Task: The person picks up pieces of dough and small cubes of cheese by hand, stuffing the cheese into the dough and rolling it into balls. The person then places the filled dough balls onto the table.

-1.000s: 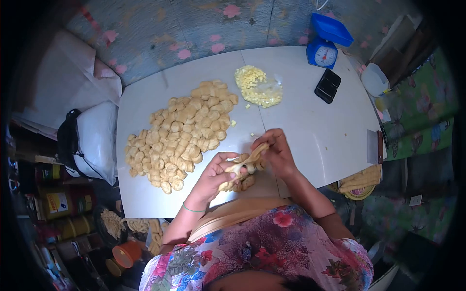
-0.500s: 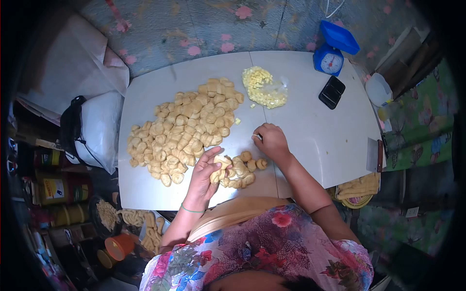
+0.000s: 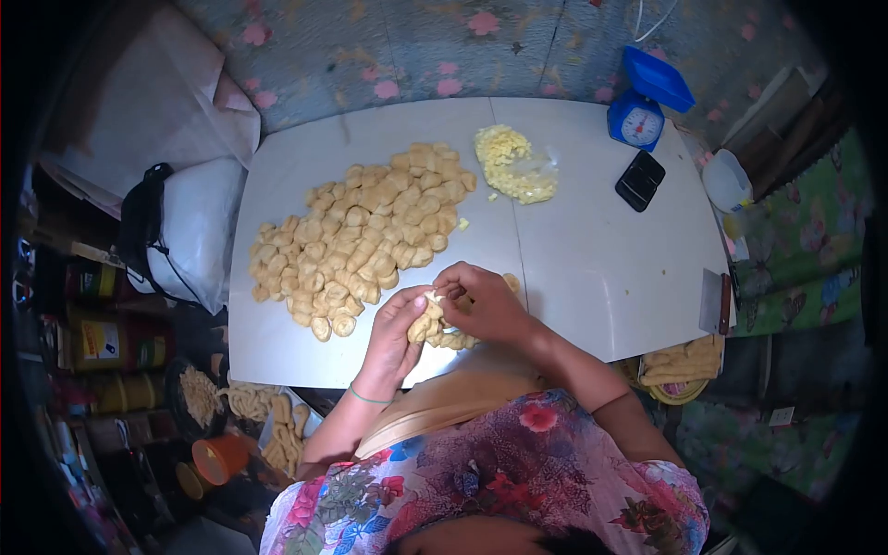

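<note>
My left hand [image 3: 393, 333] is closed around a piece of tan dough [image 3: 427, 324] near the table's front edge. The fingertips of my right hand [image 3: 486, 301] pinch together at the top of that dough, where a small pale piece [image 3: 434, 296] shows between the two hands. More dough pieces [image 3: 453, 340] lie beneath my hands, partly hidden by the right one. To the left spreads a large heap of rounded dough pieces [image 3: 370, 222]. Beyond my right hand lies a clear plastic bag of pale yellow cubes [image 3: 518, 171], with a loose cube [image 3: 463, 224] beside the heap.
A blue scale [image 3: 638, 120] stands at the back right of the white table [image 3: 601, 268], with a black case [image 3: 640, 180] in front. A cleaver [image 3: 717, 301] lies at the right edge. Long dough strips [image 3: 684, 361] sit below that edge, and more dough ropes [image 3: 287, 430] at lower left.
My right hand has moved left and toward me, bringing its pale piece to the dough in my left hand. The view has shifted slightly.
</note>
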`<action>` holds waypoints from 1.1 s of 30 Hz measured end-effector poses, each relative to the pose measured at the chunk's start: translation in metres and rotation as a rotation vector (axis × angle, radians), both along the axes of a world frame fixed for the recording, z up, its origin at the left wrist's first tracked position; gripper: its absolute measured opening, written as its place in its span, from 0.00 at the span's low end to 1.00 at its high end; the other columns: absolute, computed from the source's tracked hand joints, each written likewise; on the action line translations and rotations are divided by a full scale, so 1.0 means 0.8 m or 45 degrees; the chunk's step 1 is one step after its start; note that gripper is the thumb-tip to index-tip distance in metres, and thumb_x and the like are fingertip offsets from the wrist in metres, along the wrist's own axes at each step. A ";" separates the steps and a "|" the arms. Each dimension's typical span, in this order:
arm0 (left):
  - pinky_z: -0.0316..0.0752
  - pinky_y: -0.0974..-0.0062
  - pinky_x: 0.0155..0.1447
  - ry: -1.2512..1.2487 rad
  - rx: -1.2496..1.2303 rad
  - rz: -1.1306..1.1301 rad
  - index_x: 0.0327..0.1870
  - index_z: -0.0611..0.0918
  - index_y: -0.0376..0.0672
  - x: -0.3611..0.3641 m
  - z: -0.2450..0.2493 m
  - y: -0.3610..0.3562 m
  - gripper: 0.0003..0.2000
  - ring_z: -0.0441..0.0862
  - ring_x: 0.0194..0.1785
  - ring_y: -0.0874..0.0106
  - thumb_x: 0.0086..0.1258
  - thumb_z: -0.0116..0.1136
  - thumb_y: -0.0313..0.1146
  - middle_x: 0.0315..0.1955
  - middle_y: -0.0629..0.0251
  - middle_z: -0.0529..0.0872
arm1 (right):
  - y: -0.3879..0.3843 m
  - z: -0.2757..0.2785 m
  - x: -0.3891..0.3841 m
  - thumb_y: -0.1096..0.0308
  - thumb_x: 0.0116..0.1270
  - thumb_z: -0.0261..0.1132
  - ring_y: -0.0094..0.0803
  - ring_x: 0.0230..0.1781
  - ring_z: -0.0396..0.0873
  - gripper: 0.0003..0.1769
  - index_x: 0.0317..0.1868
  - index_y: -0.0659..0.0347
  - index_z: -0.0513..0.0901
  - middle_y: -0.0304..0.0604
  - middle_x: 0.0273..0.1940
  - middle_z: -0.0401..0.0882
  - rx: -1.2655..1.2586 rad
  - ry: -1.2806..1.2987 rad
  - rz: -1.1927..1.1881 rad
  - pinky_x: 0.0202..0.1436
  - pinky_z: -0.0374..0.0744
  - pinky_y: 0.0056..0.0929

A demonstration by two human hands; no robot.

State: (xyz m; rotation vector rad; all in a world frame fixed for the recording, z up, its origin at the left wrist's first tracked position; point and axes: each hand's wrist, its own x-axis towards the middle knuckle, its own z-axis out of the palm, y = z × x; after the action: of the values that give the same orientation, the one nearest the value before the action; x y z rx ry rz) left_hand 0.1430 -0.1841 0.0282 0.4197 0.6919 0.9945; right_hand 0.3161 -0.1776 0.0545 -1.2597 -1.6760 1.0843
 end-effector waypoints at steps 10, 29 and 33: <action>0.80 0.66 0.46 -0.279 -0.051 -0.031 0.47 0.73 0.37 -0.016 -0.026 0.003 0.09 0.81 0.42 0.65 0.68 0.48 0.26 0.42 0.54 0.80 | -0.019 0.014 -0.008 0.74 0.62 0.65 0.30 0.44 0.79 0.08 0.42 0.64 0.83 0.47 0.59 0.72 -0.310 0.481 -0.049 0.45 0.78 0.27; 0.77 0.71 0.51 -0.129 -0.188 0.263 0.55 0.69 0.40 0.010 0.009 0.008 0.12 0.78 0.46 0.66 0.72 0.43 0.26 0.42 0.58 0.77 | -0.022 -0.024 -0.014 0.65 0.59 0.66 0.38 0.50 0.73 0.15 0.47 0.53 0.79 0.39 0.52 0.76 0.951 -0.321 0.213 0.53 0.67 0.41; 0.77 0.71 0.48 -0.078 -0.154 0.248 0.56 0.69 0.41 0.019 0.006 0.009 0.13 0.78 0.43 0.67 0.72 0.43 0.26 0.42 0.61 0.77 | -0.018 -0.057 -0.013 0.65 0.62 0.65 0.37 0.48 0.74 0.13 0.47 0.54 0.79 0.42 0.51 0.78 0.804 -0.157 0.321 0.51 0.70 0.40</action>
State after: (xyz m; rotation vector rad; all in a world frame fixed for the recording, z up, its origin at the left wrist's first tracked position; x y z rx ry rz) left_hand 0.1584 -0.1769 0.0328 0.2177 0.7434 1.1374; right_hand 0.3058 -0.1920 0.0090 -0.7296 -2.0897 0.5364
